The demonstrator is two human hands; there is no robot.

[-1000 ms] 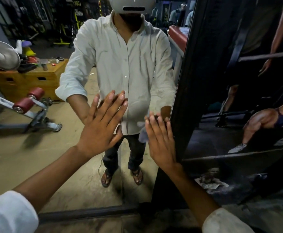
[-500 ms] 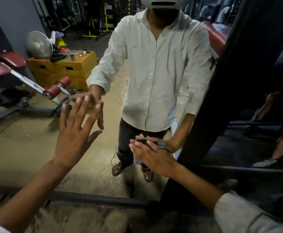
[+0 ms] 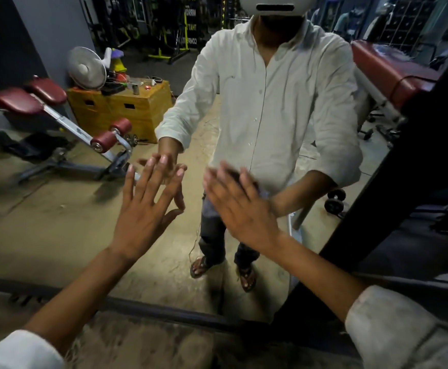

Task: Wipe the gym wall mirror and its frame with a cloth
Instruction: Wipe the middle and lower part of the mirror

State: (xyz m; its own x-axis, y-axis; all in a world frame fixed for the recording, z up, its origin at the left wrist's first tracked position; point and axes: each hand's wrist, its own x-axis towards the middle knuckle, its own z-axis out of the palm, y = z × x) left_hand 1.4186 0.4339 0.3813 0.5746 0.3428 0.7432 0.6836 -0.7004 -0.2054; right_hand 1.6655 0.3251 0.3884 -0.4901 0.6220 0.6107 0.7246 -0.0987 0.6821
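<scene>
Smudges are the likely trouble: left hand (image 3: 148,211) lies flat and spread, bare against the mirror (image 3: 57,222), while right hand (image 3: 244,209), fingers straight and blurred, presses a barely visible cloth (image 3: 266,194) under its palm, ungripped, so it could slip.

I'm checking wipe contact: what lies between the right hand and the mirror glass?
In the head view, a pale cloth lies between the flat right hand and the mirror. Only a blurred edge of it shows beside the hand.
</scene>
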